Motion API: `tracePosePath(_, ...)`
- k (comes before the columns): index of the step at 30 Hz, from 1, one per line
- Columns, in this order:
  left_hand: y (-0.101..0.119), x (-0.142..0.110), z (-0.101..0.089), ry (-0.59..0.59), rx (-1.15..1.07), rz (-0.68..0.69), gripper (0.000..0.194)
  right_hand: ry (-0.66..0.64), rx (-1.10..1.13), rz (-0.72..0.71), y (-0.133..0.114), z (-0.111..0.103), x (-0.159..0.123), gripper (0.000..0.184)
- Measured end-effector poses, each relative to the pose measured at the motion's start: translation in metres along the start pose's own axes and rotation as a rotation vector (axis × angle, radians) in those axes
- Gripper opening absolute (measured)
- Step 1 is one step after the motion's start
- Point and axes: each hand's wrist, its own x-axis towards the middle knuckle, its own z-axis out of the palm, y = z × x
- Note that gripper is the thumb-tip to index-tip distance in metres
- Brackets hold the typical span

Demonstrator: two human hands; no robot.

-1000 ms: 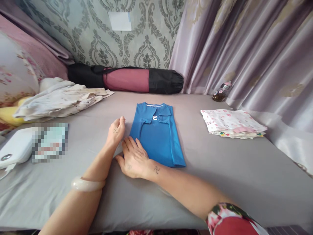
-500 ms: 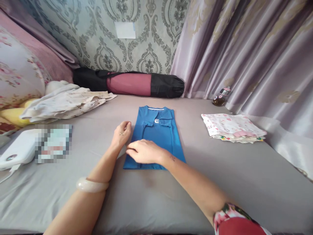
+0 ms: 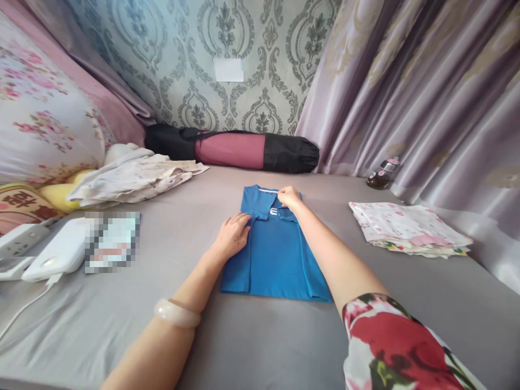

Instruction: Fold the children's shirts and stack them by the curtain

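A blue T-shirt [image 3: 272, 257] lies on the grey bed sheet with its sides and sleeves turned inward over its body. Part of a white print shows near the neckline. My left hand [image 3: 234, 235] rests along the shirt's left edge, just below the left sleeve, with its fingers stretched out and lying flat. Up by the collar, my right hand [image 3: 289, 199] has its fingers closed on the cloth near the right sleeve. The fingertips of that hand are partly hidden.
Folded white printed cloths [image 3: 410, 227] lie at the right, with a bottle [image 3: 382, 173] behind them. A rolled black and pink bag [image 3: 231, 150] lies along the wall. At the left are a rumpled cloth [image 3: 138, 176], a white power bank [image 3: 65, 249] and a power strip [image 3: 22, 241].
My right hand has gone from the shirt's lower left edge up to its collar. My left hand has shifted onto the left edge and its fingers have spread. The view has tilted slightly.
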Motion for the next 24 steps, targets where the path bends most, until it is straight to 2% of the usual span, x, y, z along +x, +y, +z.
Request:
tracePosePath(3, 0.000, 0.000, 0.003, -0.076, 0.040, 0.016, 0.045, -0.053, -0.016, 0.022, 0.004, 0.014, 0.016, 0.016)
tracePosePath(6, 0.000, -0.001, 0.003, -0.101, 0.062, 0.016, 0.045, -0.069, -0.046, 0.040, 0.004, 0.024, 0.026, 0.019)
tracePosePath(11, 0.003, -0.001, 0.001, -0.128, 0.077, 0.013, 0.045, -0.084, -0.082, 0.029, 0.000, 0.029, 0.033, 0.022)
tracePosePath(17, 0.004, 0.000, 0.000, -0.137, 0.073, 0.005, 0.045, -0.065, -0.063, -0.004, -0.007, 0.026, 0.023, 0.018)
tracePosePath(24, 0.003, -0.001, 0.000, -0.074, 0.058, -0.021, 0.042, 0.065, 0.109, -0.205, -0.030, 0.027, 0.000, 0.017)
